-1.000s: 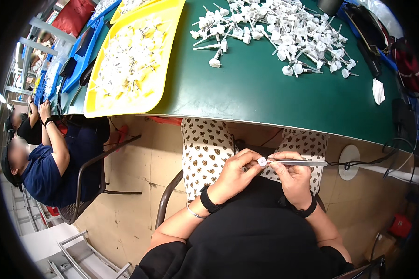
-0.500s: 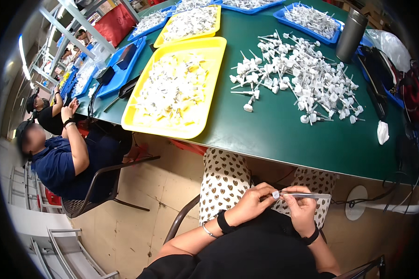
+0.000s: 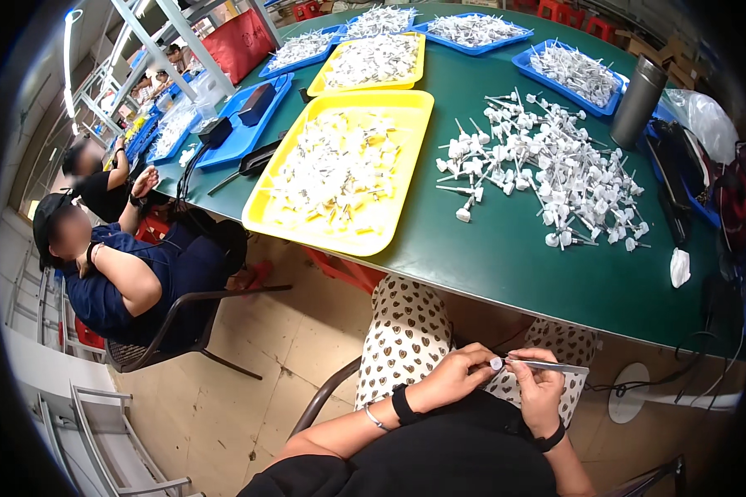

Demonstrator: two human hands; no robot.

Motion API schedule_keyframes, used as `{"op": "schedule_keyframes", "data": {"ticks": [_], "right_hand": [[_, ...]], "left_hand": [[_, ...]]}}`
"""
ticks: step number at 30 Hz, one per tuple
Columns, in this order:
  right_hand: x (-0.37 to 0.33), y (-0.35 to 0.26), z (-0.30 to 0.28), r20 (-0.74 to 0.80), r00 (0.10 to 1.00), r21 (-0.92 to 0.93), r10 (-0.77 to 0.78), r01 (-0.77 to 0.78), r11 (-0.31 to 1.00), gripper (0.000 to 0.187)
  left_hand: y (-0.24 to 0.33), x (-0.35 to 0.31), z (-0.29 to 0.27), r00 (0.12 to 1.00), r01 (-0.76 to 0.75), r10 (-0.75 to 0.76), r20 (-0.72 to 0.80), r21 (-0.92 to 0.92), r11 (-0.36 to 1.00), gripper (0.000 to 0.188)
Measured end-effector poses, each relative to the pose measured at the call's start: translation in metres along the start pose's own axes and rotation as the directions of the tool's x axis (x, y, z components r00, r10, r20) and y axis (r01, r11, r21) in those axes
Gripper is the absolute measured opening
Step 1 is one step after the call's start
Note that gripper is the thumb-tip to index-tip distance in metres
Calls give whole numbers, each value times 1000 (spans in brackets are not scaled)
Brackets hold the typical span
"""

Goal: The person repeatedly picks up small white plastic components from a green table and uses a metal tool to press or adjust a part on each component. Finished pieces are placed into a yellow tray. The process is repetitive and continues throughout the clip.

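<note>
Over my lap, my left hand (image 3: 456, 377) pinches a small white plastic piece (image 3: 496, 363) between thumb and fingertips. My right hand (image 3: 540, 399) is closed around slim silver metal tweezers (image 3: 562, 367), whose tip reaches to the white piece. Whether the tip grips it or only touches it, I cannot tell. On the green table (image 3: 489, 273) ahead, a loose heap of white parts with thin grey stems (image 3: 555, 166) lies spread out. A yellow tray (image 3: 406, 166) at the table's near edge holds many white pieces.
A second yellow tray (image 3: 419, 66) and several blue trays of parts, one a blue tray (image 3: 518, 60), stand farther back. At right are a dark grey bottle (image 3: 638, 103) and a clear plastic bag (image 3: 704, 120). A co-worker (image 3: 112, 273) sits at left on a chair (image 3: 199, 331).
The view has shifted, so the table sits lower and more to the right. My hands keep their hold near the lap. The nearer co-worker's one hand has moved toward the head.
</note>
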State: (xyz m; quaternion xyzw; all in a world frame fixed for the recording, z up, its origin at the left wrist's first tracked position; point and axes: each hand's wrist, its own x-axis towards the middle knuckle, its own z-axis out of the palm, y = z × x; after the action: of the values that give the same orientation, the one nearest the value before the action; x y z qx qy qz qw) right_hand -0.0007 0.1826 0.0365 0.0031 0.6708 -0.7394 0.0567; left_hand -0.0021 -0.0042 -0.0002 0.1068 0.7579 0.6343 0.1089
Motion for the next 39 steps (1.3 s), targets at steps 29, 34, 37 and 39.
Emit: {"op": "schedule_keyframes", "data": {"ticks": [29, 34, 37, 39], "right_hand": [[-5, 5, -9, 19, 1000, -92, -13, 14, 996, 14], [-2, 3, -11, 23, 996, -215, -83, 86, 973, 14], [-3, -1, -12, 36, 999, -198, 11, -4, 980, 14], [-3, -1, -12, 49, 999, -201, 21, -11, 980, 15]], "left_hand": [[1, 0, 4, 998, 51, -51, 34, 15, 999, 18], [0, 1, 5, 998, 59, -60, 37, 18, 998, 19], [0, 1, 6, 998, 53, -54, 35, 23, 998, 18], [3, 1, 6, 999, 42, -43, 30, 41, 998, 17]]}}
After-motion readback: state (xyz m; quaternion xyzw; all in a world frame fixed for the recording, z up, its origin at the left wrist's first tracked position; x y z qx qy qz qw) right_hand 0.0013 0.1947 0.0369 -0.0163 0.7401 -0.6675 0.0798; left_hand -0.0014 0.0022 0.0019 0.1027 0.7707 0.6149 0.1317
